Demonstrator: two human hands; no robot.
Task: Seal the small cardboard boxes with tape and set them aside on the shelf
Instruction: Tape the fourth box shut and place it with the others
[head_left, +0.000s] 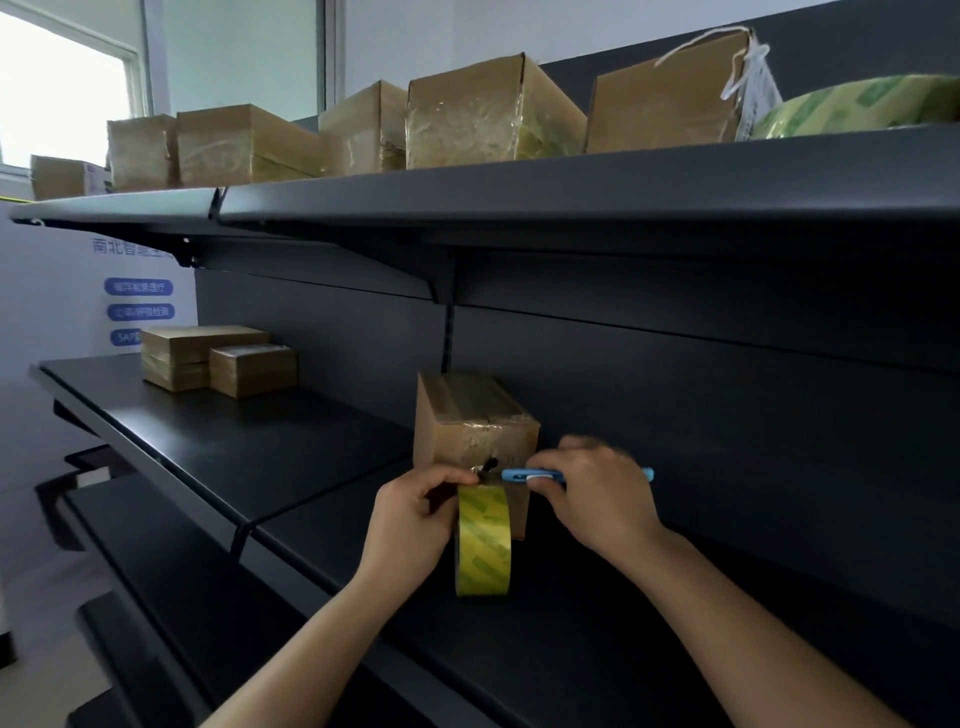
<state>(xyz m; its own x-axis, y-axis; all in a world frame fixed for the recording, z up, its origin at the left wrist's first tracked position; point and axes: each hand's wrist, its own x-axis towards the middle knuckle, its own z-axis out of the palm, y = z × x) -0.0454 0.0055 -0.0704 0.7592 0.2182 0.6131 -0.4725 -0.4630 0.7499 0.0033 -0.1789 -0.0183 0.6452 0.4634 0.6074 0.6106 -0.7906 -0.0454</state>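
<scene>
A small box (475, 426) stands on the middle shelf (249, 441), close to the dark back panel, its top and front already shiny with tape. Right in front of it the person's left hand (410, 525) holds a green-and-yellow roll (484, 540) upright on edge, fingers curled round its side and pinching near the top, where the tape meets the front of the box. The right hand (597, 499) grips a blue cutter (524, 475), held level, its tip pointing left at that same spot just above the roll. Farther left on this shelf sit two flat boxes (218, 364), touching each other. The top shelf (519, 202) carries a row of taped boxes (488, 114), with a second roll (862, 106) lying at its right end.
</scene>
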